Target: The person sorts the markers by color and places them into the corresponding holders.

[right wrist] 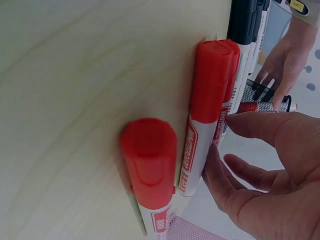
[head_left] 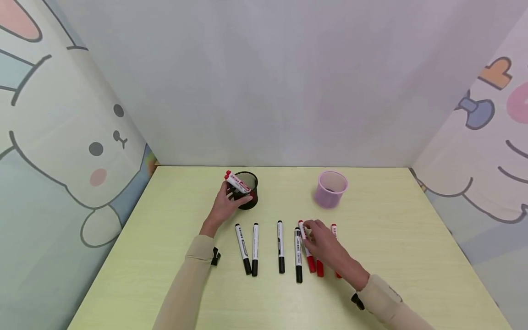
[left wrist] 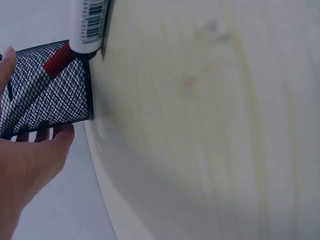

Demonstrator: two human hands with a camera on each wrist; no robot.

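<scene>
My left hand [head_left: 224, 206] grips a black mesh pen cup [head_left: 253, 201] at the back left of the table. Inside it leans a red-capped white marker [head_left: 238, 182], tail end sticking out past the rim; the left wrist view shows its red cap [left wrist: 59, 61] through the mesh. My right hand [head_left: 327, 245] is over the row of markers, thumb and fingertips pinching the leftmost red marker [head_left: 310, 263]. A second red marker [head_left: 320, 268] lies close beside it, partly under the hand. Another red marker [head_left: 334, 231] is farther right, its middle hidden by the hand.
Several black-capped markers lie left of the right hand, including one black marker [head_left: 299, 256] close to the red ones and another black marker [head_left: 281, 247]. A pink cup [head_left: 327, 200] stands at the back right. Behind the wooden table [head_left: 392, 220] rises a pale wall [head_left: 264, 91].
</scene>
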